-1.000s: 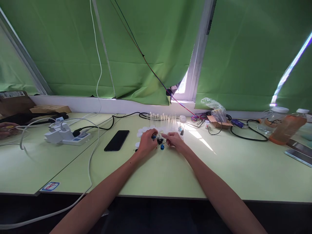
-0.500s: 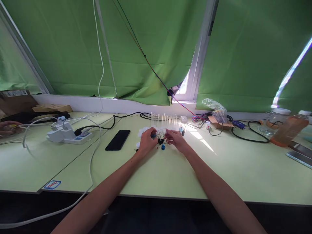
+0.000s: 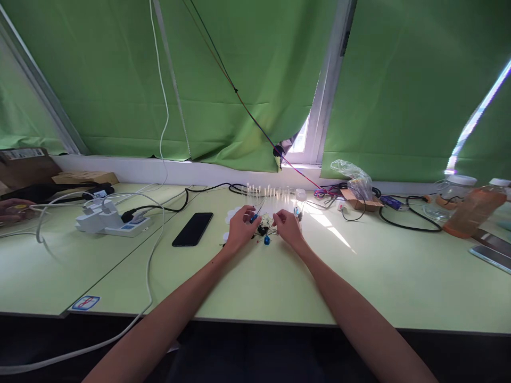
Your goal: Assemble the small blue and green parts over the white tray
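centre of frame: left hand pinches blue leaded component; right hand apart, curled, contents unclear. likely light, hard-bodied, leads bendable; grip body.

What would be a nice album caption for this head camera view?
The left hand holds a blue part beside scattered small parts; the right hand is close by, a phone farther left.

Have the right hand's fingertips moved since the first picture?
Yes: the right hand has its fingertips slightly farther right, away from the black smartphone.
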A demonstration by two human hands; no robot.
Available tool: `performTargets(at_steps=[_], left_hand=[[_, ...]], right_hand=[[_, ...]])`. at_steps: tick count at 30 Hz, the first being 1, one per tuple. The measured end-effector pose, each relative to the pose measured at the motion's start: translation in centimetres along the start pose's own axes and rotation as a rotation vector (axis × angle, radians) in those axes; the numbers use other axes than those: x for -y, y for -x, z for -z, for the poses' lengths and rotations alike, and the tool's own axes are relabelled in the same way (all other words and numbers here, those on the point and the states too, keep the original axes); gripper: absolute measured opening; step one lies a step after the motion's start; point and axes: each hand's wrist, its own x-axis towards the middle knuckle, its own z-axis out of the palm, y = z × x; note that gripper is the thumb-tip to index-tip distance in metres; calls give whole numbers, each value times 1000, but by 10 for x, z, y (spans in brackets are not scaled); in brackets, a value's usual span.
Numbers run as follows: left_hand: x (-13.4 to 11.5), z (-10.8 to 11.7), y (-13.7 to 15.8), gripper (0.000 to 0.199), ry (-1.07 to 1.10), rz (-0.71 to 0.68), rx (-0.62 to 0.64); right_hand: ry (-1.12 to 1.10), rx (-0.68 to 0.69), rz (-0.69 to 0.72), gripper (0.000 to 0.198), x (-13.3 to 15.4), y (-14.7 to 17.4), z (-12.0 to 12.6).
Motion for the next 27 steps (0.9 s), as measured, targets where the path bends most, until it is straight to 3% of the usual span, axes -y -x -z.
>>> performTargets(at_steps=[4, 12, 27], left_hand=[[3, -1, -1, 33, 64, 37, 22], [3, -1, 0, 30, 49, 37, 52], [-5, -2, 3, 25, -30, 4, 8]], right_hand=[[182, 27, 101, 20, 3, 3, 0], [259, 194, 182, 20, -5, 2, -5], [412, 338, 190, 8, 2, 11, 0]])
